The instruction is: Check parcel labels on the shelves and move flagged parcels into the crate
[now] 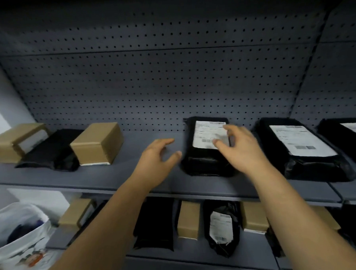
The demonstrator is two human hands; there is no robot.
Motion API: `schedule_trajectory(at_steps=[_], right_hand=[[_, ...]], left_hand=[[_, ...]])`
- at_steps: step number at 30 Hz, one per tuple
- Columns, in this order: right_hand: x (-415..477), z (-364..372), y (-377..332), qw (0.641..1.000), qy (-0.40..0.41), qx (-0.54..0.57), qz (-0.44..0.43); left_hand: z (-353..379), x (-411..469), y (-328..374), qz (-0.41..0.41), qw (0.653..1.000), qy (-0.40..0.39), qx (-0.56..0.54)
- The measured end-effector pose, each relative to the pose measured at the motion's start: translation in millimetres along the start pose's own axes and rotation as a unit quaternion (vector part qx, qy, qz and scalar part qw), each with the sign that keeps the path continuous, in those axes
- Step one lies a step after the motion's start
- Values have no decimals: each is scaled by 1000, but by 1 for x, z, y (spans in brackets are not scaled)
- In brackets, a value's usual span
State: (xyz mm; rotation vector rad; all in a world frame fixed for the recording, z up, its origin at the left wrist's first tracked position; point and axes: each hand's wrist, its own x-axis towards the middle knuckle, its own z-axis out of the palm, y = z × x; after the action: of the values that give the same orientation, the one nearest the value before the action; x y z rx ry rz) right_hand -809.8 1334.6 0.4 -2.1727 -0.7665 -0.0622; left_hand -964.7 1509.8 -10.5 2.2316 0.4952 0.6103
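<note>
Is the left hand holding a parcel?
No, the left hand is spread open over the shelf, beside the black parcel, with nothing in its fingers.

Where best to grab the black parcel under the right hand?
I'd take the black parcel by its two long sides near the front end, coming from the front: it lies flat, lengthwise front to back, with bare shelf on both sides.

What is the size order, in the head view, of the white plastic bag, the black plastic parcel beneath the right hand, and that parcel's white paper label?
1. White plastic bag, but nearest the camera and cropped, so unsure.
2. Black plastic parcel.
3. White paper label, smallest.
</note>
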Motion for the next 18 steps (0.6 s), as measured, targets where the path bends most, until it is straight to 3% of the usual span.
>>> schedule_trajectory(at_steps=[7,13,18], right_hand=[[2,70,-90,992,-20,52,-117],[-1,162,-160,986,-100,61,-121],[8,217,-210,991,-62,96,-77]], left_hand=[[-106,-14,-56,100,983,132,79],[-176,-13,-122,25,972,161,168],[-204,0,-164,-29,983,108,146]])
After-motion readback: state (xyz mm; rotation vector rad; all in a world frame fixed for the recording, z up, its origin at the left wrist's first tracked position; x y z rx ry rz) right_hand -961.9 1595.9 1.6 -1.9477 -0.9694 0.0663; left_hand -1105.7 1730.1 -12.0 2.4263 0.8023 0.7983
